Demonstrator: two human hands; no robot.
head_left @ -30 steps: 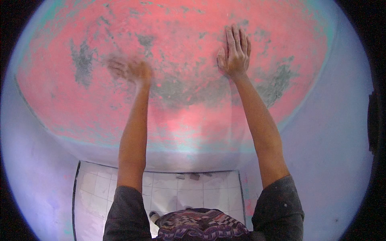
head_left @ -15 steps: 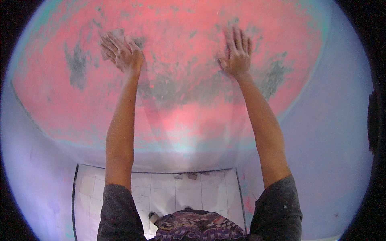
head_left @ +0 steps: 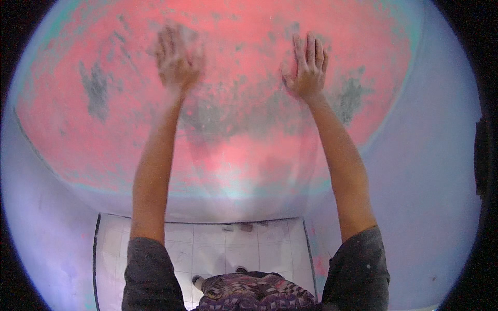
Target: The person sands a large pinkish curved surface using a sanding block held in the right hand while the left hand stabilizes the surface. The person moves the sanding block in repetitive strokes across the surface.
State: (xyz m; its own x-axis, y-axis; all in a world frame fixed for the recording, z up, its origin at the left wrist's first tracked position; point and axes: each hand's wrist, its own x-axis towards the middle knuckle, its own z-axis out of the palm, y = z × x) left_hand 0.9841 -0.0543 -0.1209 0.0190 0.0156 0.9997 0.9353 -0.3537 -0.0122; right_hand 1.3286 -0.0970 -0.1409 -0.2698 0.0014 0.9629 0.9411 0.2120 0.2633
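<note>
My left hand (head_left: 176,65) is blurred and pressed over a greyish flat piece, apparently sandpaper (head_left: 191,36), on a pink-red wall (head_left: 244,57). Its fingers lie long over the piece, whose edge shows by the fingertips and thumb. Further right, my right hand (head_left: 308,67) rests flat against the same wall, fingers spread and thumb out to the left, with nothing seen in it. Both arms reach up and forward. Dusty grey patches (head_left: 207,116) mottle the pink paint below and between the hands.
A blue-violet wall (head_left: 420,160) borders the pink area at right. Below, a white tiled floor (head_left: 207,249) meets the wall, with small dark pieces (head_left: 246,227) along its edge. A dark object (head_left: 481,158) sits at the far right rim.
My left hand has slid right along the wall with the sandpaper, its fingers now pointing more upward. The right hand stays in nearly the same place.
</note>
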